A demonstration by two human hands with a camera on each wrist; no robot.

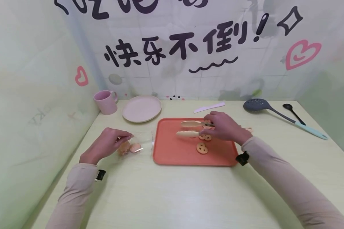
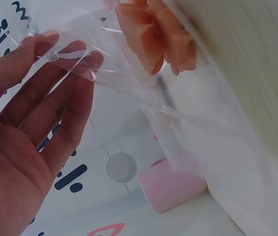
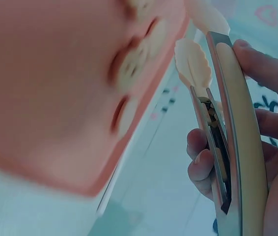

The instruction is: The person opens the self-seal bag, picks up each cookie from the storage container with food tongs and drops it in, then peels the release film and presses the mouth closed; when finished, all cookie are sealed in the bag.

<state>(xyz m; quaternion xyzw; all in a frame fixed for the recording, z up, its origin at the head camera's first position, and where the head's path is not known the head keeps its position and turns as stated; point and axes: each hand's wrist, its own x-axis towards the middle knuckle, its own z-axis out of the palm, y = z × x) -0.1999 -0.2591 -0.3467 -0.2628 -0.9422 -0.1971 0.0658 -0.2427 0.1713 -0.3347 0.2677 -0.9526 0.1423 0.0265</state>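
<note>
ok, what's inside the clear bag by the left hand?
The clear bag holds two orange cookies, lying side by side. The left hand pinches the bag's edge. The head view's plastic glare hides any further contents.

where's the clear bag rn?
Head view: clear bag lies on the table, left of the orange tray, pinched by the left hand, with cookies inside.

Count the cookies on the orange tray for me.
2 show clearly on the tray: one cookie near its middle, another cookie just behind it, partly under the right hand holding the tongs. More may be hidden beneath that hand.
</note>
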